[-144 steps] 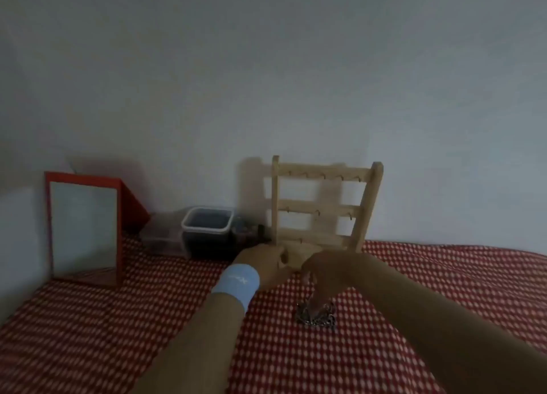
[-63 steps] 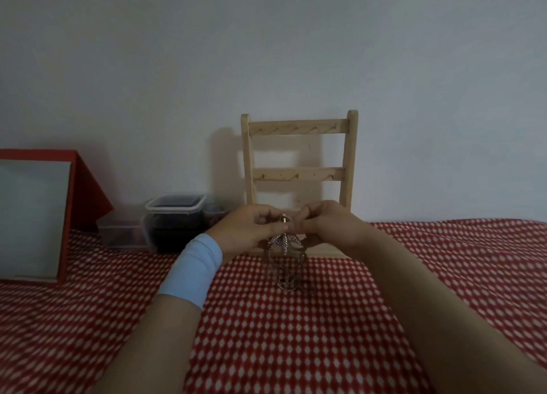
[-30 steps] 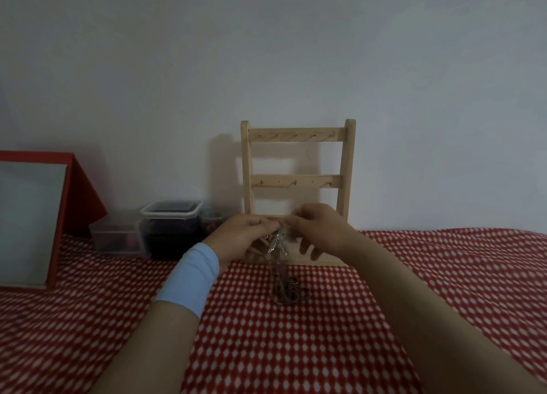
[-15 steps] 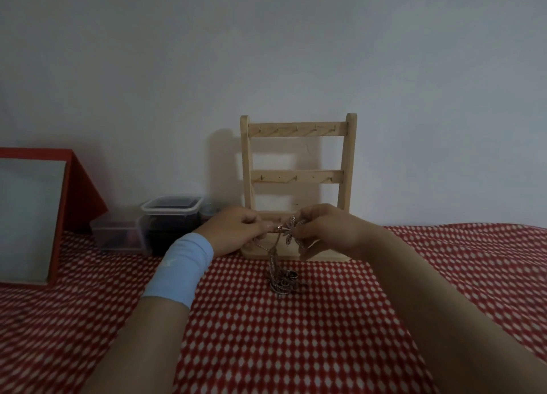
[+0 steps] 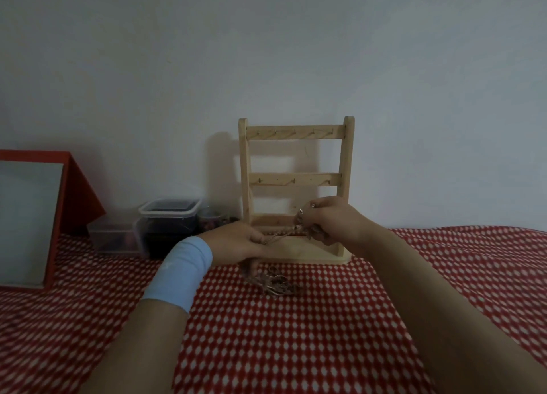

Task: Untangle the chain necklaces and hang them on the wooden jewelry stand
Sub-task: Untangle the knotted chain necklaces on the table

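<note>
The left hand (image 5: 236, 242) and right hand (image 5: 331, 222) both pinch the chain necklaces (image 5: 281, 235), a strand stretched taut between them. The tangled rest lies on the checked cloth (image 5: 296, 349) just below the left hand, before the wooden jewelry stand (image 5: 296, 180).

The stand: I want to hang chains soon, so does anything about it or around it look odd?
The stand stands upright with bare hooks. The one oddity is the chains: a tangled heap lies on the cloth, one strand stretched between left hand and right hand.
</note>
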Tool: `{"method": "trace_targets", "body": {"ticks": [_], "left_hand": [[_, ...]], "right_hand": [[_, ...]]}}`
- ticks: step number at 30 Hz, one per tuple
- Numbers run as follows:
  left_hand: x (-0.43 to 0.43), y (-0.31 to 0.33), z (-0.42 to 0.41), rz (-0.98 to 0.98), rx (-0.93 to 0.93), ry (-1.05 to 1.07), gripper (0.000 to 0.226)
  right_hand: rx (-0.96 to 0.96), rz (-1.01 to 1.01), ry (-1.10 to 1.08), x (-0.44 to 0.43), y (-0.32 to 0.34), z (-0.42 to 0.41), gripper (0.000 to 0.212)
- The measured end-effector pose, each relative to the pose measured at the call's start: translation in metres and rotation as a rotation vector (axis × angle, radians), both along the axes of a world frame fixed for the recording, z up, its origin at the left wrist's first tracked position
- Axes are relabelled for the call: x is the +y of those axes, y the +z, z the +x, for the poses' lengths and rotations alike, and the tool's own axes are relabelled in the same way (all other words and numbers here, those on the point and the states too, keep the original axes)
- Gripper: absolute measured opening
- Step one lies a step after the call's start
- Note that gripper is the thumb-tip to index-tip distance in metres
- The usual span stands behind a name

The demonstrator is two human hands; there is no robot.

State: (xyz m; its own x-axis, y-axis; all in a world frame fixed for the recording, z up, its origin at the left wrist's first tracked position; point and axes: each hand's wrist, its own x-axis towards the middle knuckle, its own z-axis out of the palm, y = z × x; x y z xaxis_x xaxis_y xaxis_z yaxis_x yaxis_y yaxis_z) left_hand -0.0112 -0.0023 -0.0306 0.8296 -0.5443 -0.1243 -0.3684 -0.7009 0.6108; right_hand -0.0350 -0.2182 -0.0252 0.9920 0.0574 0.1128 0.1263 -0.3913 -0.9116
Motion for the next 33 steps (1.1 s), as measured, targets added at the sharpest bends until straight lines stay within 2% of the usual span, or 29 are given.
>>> {"method": "trace_targets", "body": {"ticks": [3,4,8,11,13,14,16,17,19,22,23,27,29,33], "left_hand": [[0.016,0.010,0.002,0.001,-0.072,0.112,0.033],[0.020,0.014,0.004,-0.066,-0.070,0.160,0.033],[0.035,0.014,0.007,-0.436,0.163,0.293,0.023],[0.029,-0.001,0.009,-0.489,0.212,0.154,0.034],[0.017,-0.008,0.007,-0.507,0.333,0.071,0.033],[0.011,-0.011,0.006,-0.508,0.396,0.042,0.031],[0.000,-0.013,0.005,-0.508,0.485,0.000,0.030],[-0.002,-0.015,0.005,-0.513,0.512,-0.010,0.031],[-0.006,-0.015,0.005,-0.534,0.534,-0.010,0.034],[-0.006,-0.014,0.005,-0.548,0.527,0.005,0.040],[-0.004,-0.014,0.005,-0.523,0.502,0.010,0.041],[0.002,-0.012,0.008,-0.385,0.336,-0.001,0.036],[0.003,-0.012,0.008,-0.345,0.310,-0.007,0.038],[0.002,-0.012,0.009,-0.150,0.144,0.017,0.035]], "right_hand": [[0.039,-0.062,0.006,0.006,-0.003,0.000,0.008],[0.050,-0.052,0.016,0.008,-0.004,0.000,0.008],[0.121,-0.056,0.051,0.002,-0.004,0.000,0.010],[0.261,-0.411,0.091,-0.011,-0.004,0.001,0.015],[0.373,-0.664,0.139,-0.015,-0.007,0.000,0.023],[0.380,-0.771,0.160,-0.014,-0.008,0.000,0.028],[0.259,-0.886,0.152,-0.010,-0.009,0.001,0.035],[0.163,-0.848,0.136,-0.004,-0.010,0.002,0.038],[0.019,-0.602,0.170,0.006,-0.011,0.003,0.040],[0.125,-0.181,0.321,0.011,-0.015,0.004,0.038],[0.158,-0.162,0.349,0.011,-0.015,0.004,0.035],[0.060,-0.407,0.268,0.009,-0.020,0.007,0.016],[0.037,-0.423,0.244,0.009,-0.020,0.008,0.011],[0.032,-0.436,0.227,0.010,-0.018,0.008,0.012]]}}
